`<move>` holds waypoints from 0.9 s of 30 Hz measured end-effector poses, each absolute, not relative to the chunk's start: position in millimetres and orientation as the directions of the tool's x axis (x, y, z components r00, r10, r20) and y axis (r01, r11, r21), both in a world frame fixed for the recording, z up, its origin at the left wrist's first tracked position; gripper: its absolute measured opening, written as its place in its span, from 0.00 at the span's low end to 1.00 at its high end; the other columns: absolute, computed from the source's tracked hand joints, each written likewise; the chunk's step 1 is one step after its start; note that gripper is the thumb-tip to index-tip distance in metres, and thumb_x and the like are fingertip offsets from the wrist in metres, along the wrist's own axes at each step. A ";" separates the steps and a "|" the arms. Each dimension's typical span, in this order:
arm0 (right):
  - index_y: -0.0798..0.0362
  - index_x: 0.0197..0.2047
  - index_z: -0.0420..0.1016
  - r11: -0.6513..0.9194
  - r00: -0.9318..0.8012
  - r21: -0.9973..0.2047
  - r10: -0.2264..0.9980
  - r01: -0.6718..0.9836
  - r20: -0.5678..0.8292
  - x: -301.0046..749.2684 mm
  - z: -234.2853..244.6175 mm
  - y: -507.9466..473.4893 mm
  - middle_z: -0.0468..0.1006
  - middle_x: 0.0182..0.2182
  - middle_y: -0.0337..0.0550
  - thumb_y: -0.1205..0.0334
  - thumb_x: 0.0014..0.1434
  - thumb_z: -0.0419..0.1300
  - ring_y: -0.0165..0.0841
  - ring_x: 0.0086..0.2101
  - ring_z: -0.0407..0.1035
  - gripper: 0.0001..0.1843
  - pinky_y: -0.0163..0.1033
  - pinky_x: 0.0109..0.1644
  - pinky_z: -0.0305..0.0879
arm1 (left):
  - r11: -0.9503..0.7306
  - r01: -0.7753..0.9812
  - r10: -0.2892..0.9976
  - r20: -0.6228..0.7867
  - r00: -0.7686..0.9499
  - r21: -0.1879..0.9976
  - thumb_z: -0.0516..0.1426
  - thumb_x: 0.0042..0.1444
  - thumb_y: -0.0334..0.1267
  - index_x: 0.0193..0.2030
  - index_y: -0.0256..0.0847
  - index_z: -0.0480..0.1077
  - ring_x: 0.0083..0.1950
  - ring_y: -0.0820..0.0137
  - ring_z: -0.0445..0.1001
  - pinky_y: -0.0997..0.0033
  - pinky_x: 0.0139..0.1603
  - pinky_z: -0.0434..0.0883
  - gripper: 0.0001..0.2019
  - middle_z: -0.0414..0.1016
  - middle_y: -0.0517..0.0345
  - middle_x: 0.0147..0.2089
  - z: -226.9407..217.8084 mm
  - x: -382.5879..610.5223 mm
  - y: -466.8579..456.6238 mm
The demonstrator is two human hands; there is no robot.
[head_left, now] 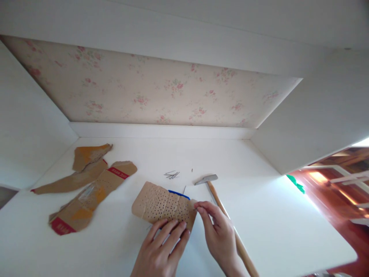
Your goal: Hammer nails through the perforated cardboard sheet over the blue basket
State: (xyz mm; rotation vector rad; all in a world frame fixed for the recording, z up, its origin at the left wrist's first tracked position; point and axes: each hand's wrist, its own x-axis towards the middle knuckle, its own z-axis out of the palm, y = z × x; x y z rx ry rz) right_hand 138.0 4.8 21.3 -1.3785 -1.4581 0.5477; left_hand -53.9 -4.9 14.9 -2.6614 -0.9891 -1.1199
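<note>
A piece of brown cardboard [155, 200] dotted with many small punched holes lies on the white surface, creased across. My left hand [163, 246] rests on its near edge, fingers stretched out and slightly apart, the thumb hidden. At the right corner, where a paler bit of the board shows, my right hand [217, 231] pinches thumb and forefinger together on something too small to make out. A blue strip [178, 194] shows along the board's far edge, with a thin nail [185, 189] beside it. The hammer [212, 186] lies beyond my right hand, its wooden handle running partly behind my wrist.
Several loose nails [172, 175] lie behind the board, and one tiny brown bit [192, 170] is right of them. Torn cardboard scraps [92, 192] lie at the left. White panels and a flowered wall [173, 92] enclose the white tabletop [288, 223].
</note>
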 end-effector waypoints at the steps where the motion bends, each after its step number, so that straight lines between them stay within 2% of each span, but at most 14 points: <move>1: 0.44 0.45 0.76 0.257 0.149 -0.841 0.919 0.476 0.365 137.5 21.5 5.3 0.84 0.38 0.36 0.66 0.66 0.59 0.30 0.40 0.79 0.08 0.30 0.46 0.73 | -0.786 0.598 0.530 0.671 0.519 0.158 0.47 0.66 0.28 0.50 0.40 0.77 0.52 0.66 0.74 0.62 0.65 0.59 0.18 0.80 0.55 0.50 15.4 -53.4 -4.6; 10: 0.44 0.48 0.75 0.340 0.023 -0.756 0.905 0.559 0.424 136.2 17.7 6.3 0.85 0.40 0.38 0.68 0.66 0.58 0.34 0.40 0.80 0.11 0.34 0.45 0.75 | -0.783 0.613 0.498 0.696 0.518 0.104 0.47 0.64 0.26 0.47 0.42 0.78 0.49 0.68 0.75 0.65 0.61 0.63 0.18 0.81 0.57 0.47 15.6 -52.2 0.3; 15: 0.44 0.50 0.73 0.371 -0.063 -0.709 0.905 0.600 0.420 137.0 18.5 7.1 0.84 0.43 0.42 0.69 0.67 0.56 0.38 0.41 0.80 0.13 0.38 0.45 0.76 | -0.786 0.602 0.498 0.725 0.476 0.144 0.48 0.64 0.26 0.45 0.42 0.78 0.46 0.68 0.76 0.65 0.57 0.65 0.17 0.82 0.58 0.44 17.1 -49.8 2.0; 18: 0.42 0.50 0.73 0.373 -0.074 -0.708 0.907 0.599 0.414 137.3 18.2 7.8 0.84 0.42 0.41 0.69 0.67 0.56 0.38 0.41 0.79 0.13 0.39 0.45 0.76 | -0.783 0.573 0.560 0.675 0.480 0.241 0.52 0.66 0.35 0.44 0.42 0.77 0.44 0.66 0.77 0.65 0.51 0.69 0.11 0.82 0.58 0.43 26.6 -49.5 4.7; 20: 0.41 0.52 0.72 0.362 -0.053 -0.713 0.908 0.601 0.416 136.5 16.1 7.5 0.84 0.42 0.40 0.68 0.67 0.57 0.37 0.41 0.79 0.14 0.40 0.45 0.76 | -0.758 0.549 0.637 0.579 0.509 0.352 0.54 0.66 0.38 0.45 0.44 0.76 0.42 0.66 0.77 0.65 0.47 0.71 0.09 0.81 0.59 0.42 38.3 -50.2 9.4; 24: 0.41 0.61 0.63 0.308 0.009 -0.760 0.925 0.572 0.381 133.8 8.9 5.3 0.85 0.43 0.40 0.65 0.68 0.57 0.36 0.42 0.80 0.20 0.37 0.39 0.79 | -0.589 0.525 0.799 0.343 0.494 0.615 0.56 0.65 0.36 0.49 0.45 0.71 0.44 0.68 0.77 0.70 0.47 0.73 0.08 0.79 0.60 0.46 62.4 -47.8 27.5; 27: 0.41 0.63 0.59 0.295 0.020 -0.786 0.931 0.544 0.363 133.1 5.1 4.5 0.85 0.45 0.41 0.64 0.68 0.55 0.35 0.44 0.80 0.22 0.33 0.32 0.80 | -0.511 0.463 0.834 0.288 0.470 0.724 0.58 0.64 0.36 0.50 0.45 0.71 0.45 0.70 0.77 0.73 0.48 0.74 0.08 0.77 0.60 0.46 69.0 -39.6 43.4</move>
